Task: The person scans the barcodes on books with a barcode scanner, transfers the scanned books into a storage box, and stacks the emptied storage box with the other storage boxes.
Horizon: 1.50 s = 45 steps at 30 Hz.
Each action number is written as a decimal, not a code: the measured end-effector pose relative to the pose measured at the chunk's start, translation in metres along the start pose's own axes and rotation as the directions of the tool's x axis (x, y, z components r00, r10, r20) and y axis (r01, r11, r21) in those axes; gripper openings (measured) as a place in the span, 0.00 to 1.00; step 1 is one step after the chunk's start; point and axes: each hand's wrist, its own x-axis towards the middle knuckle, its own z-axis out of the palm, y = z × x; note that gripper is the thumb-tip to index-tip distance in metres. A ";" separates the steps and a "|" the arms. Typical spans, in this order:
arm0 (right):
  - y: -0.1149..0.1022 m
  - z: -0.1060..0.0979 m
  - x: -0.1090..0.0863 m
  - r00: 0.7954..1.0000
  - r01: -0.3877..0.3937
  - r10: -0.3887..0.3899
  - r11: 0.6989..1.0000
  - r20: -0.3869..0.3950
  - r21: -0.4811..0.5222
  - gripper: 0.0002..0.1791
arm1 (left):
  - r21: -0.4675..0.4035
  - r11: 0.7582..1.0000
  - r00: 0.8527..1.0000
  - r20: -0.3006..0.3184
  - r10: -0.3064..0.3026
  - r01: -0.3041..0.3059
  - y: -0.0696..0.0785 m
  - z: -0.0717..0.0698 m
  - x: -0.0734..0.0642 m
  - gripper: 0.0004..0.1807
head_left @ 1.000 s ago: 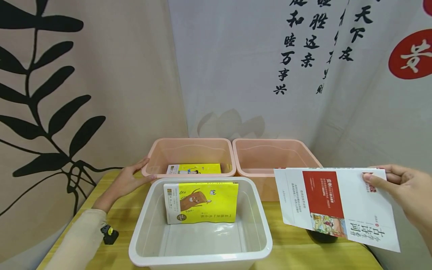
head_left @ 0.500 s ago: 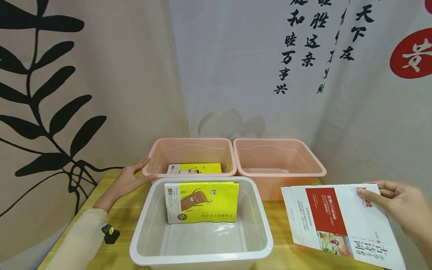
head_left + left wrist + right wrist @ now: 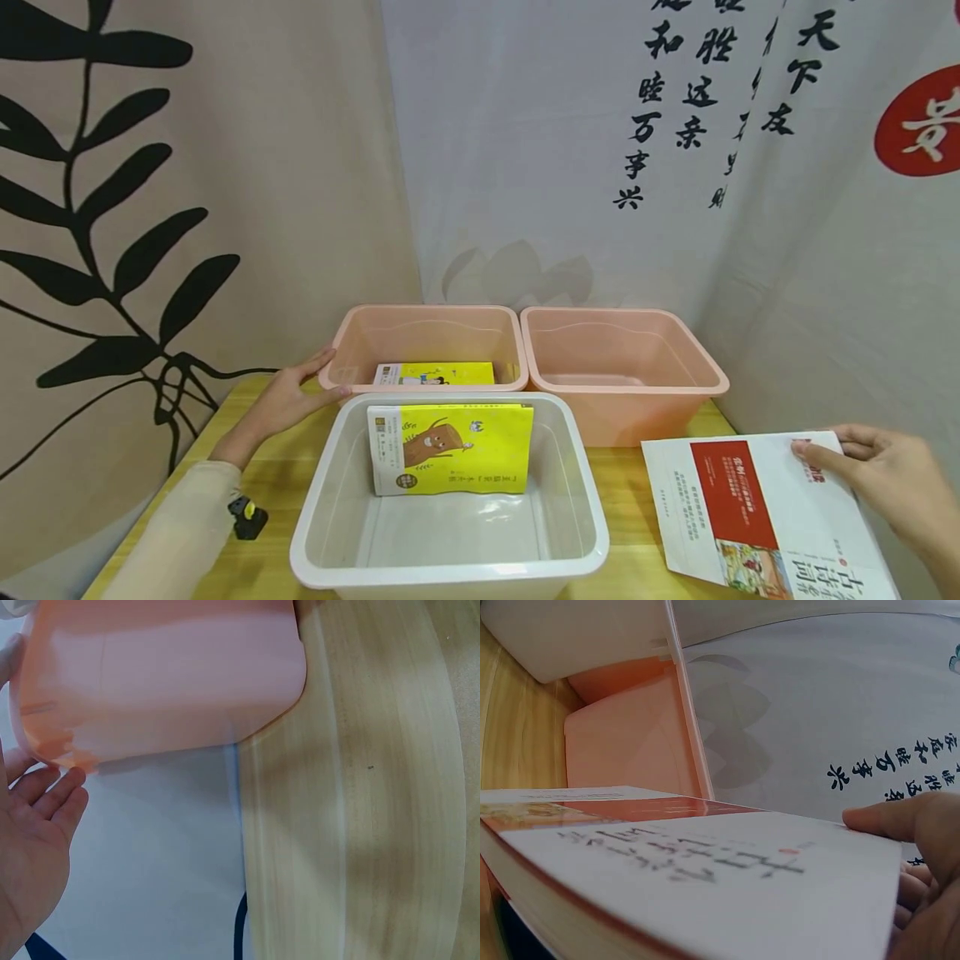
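Note:
My right hand grips a white paperback book by one edge, thumb on the cover and fingers beneath. The book has a red panel and a small picture, and hangs low over the right side of the table. In the right wrist view the book shows its cover and page edge. My left hand touches the corner of the left pink bin, fingers loosely extended along its side. A yellow book lies in that bin. Another yellow book leans inside the white bin in front.
A second pink bin stands beside the first at the back. All the bins sit on a wooden table. Behind hang cloths, one with a black leaf print, another with Chinese characters.
My right hand has lowered the white book toward the table's right front and drawn it away from the right pink bin. The left hand stays at the bin corner.

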 end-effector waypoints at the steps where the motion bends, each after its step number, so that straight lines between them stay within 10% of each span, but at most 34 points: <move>1: 0.000 0.000 0.000 1.000 -0.002 0.002 1.000 -0.007 -0.013 0.18 | 0.000 1.000 1.000 0.001 0.000 0.000 0.000 0.000 0.000 0.52; 15: 0.000 -0.004 -0.006 1.000 -0.017 0.016 0.999 -0.024 -0.035 0.31 | 0.015 1.000 1.000 0.007 -0.017 0.017 0.001 0.001 0.000 0.53; 24: -0.011 -0.010 0.006 0.991 0.115 -0.108 0.989 -0.073 0.093 0.03 | 0.012 1.000 1.000 -0.002 -0.017 0.017 -0.002 -0.001 0.000 0.53; 36: -0.047 -0.026 0.038 0.947 0.321 -0.310 0.909 -0.084 0.265 0.16 | 0.003 1.000 1.000 -0.004 -0.022 0.022 -0.002 0.001 0.000 0.53; 45: -0.086 -0.024 0.055 0.953 0.301 -0.286 0.935 -0.103 0.186 0.03 | 0.004 1.000 1.000 -0.005 -0.021 0.021 -0.002 0.002 0.001 0.53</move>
